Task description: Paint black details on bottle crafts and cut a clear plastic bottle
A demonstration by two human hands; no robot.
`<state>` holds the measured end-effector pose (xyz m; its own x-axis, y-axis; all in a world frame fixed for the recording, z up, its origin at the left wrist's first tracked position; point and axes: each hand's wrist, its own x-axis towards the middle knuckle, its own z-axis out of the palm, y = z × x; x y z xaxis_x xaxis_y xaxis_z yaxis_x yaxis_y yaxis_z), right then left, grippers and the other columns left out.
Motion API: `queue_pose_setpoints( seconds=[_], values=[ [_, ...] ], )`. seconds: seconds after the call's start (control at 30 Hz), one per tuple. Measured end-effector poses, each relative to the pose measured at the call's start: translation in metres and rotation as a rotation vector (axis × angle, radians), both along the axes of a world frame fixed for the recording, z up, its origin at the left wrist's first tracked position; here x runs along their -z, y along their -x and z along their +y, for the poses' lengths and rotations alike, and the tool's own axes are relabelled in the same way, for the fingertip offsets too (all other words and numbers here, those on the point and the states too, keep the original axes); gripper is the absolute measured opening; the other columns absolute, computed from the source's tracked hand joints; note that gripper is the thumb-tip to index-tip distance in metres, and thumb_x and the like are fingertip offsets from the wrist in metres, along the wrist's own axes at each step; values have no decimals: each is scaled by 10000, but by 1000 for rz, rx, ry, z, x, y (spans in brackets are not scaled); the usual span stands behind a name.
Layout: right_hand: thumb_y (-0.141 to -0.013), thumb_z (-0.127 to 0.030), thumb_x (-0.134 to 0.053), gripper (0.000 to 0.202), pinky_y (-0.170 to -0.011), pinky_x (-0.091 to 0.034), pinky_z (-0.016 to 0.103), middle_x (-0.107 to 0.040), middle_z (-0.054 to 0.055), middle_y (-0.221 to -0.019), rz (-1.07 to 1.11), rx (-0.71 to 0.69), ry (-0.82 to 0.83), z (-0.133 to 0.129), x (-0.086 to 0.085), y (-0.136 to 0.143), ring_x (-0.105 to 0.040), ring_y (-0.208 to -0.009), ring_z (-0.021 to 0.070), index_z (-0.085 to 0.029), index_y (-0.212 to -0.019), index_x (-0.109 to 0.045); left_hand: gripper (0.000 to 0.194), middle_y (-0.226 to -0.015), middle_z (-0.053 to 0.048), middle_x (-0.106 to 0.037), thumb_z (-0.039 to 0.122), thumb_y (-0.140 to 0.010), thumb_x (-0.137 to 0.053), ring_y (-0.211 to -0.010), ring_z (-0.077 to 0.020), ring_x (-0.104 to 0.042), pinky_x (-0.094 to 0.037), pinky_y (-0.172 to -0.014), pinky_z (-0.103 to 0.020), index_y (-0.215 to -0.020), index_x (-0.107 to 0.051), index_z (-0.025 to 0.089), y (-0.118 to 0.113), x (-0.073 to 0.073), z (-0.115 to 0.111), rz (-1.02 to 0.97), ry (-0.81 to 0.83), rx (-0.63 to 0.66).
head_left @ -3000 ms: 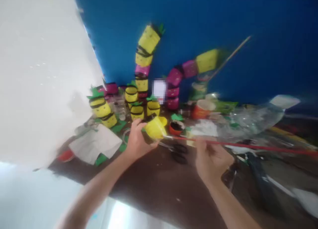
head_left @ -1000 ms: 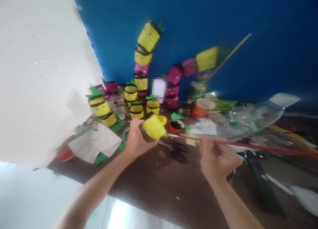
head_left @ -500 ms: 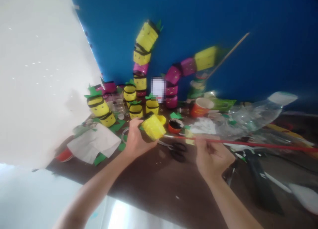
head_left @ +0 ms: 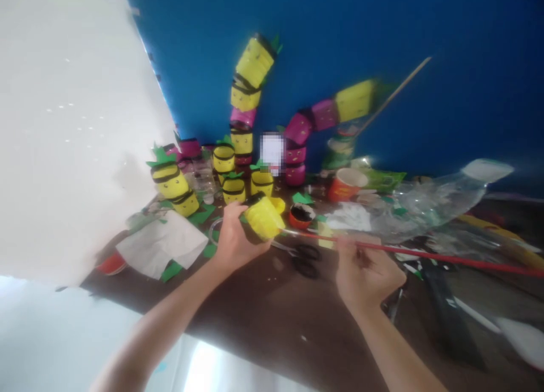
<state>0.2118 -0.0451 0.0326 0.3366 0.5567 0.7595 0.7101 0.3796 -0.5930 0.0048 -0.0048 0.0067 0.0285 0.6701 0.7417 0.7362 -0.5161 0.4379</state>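
Observation:
My left hand (head_left: 235, 237) is wrapped round a small yellow-painted cup (head_left: 264, 218) with a dark rim, tilted and held above the table. In my right hand (head_left: 366, 274) is a paintbrush (head_left: 408, 254) with a long red handle, pinched between the fingers. Its pale tip meets the cup's lower right edge; whether it touches is too blurred to tell. Just beyond the brush stands a small red pot (head_left: 300, 216) with something black inside. Scissors (head_left: 306, 260) with dark handles lie below the brush.
Yellow pineapple-like cups (head_left: 170, 179) with green paper leaves stand behind, near leaning yellow-and-magenta stacks (head_left: 297, 128). To the right are a red-and-white cup (head_left: 346, 185) and clear plastic bottles (head_left: 450, 196). White paper (head_left: 165, 245) lies left on the brown table (head_left: 255, 318).
The view has shifted slightly. The red brush handle now slopes down a little more toward the right. Both hands keep their hold on the cup and the paintbrush.

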Motion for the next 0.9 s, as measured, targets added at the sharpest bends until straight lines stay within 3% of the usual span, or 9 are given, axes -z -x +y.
queue_pose_setpoints(
  seconds=[0.17, 0.27, 0.4, 0.6, 0.77, 0.9],
  values=[
    [-874, -393, -553, 324, -554, -466, 301, -669, 17, -554, -135, -119, -38, -3, -4, 10, -605, -503, 161, -224, -641, -700, 740, -1117, -142, -486, 370, -532, -808, -1110, -311, -537, -488, -924, -466, -1113, -392, 177, -2, -1, 0, 25, -22, -1],
    [-866, -352, -582, 256, -598, -471, 315, -682, 10, -579, -207, -111, -93, -2, -2, 9, -621, -526, 163, -235, -673, -704, 738, -1104, -138, -494, 376, -523, -815, -1101, -310, -541, -491, -921, -468, -1100, -400, 180, -2, -2, 0, 35, -37, 8],
    [-859, -290, -597, 211, -609, -461, 313, -678, 6, -589, -129, -42, -117, -1, 0, 0, -604, -523, 154, -228, -683, -695, 779, -1142, -156, -479, 403, -546, -811, -1122, -310, -529, -485, -929, -469, -1149, -377, 168, 0, 0, 0, 30, -34, 10],
    [-863, -353, -583, 266, -582, -469, 319, -674, 14, -565, -174, -90, -89, -2, -1, 5, -606, -509, 166, -230, -658, -702, 784, -1120, -147, -493, 379, -527, -819, -1129, -320, -524, -485, -925, -473, -1144, -380, 173, 0, 0, 0, 56, -47, 10],
    [-872, -313, -575, 241, -587, -456, 309, -673, 15, -585, -87, -15, -78, -1, 2, 0, -604, -531, 160, -219, -680, -687, 791, -1143, -164, -484, 389, -540, -814, -1128, -320, -526, -488, -919, -477, -1154, -370, 164, -1, 0, 1, 47, -51, 1],
    [-862, -289, -599, 190, -596, -462, 305, -675, -8, -582, -153, -120, -126, -3, 0, 6, -610, -516, 148, -223, -705, -685, 792, -1125, -155, -496, 368, -542, -809, -1138, -323, -520, -486, -919, -481, -1166, -366, 162, -1, 0, 0, 64, -68, 16]
  ],
)
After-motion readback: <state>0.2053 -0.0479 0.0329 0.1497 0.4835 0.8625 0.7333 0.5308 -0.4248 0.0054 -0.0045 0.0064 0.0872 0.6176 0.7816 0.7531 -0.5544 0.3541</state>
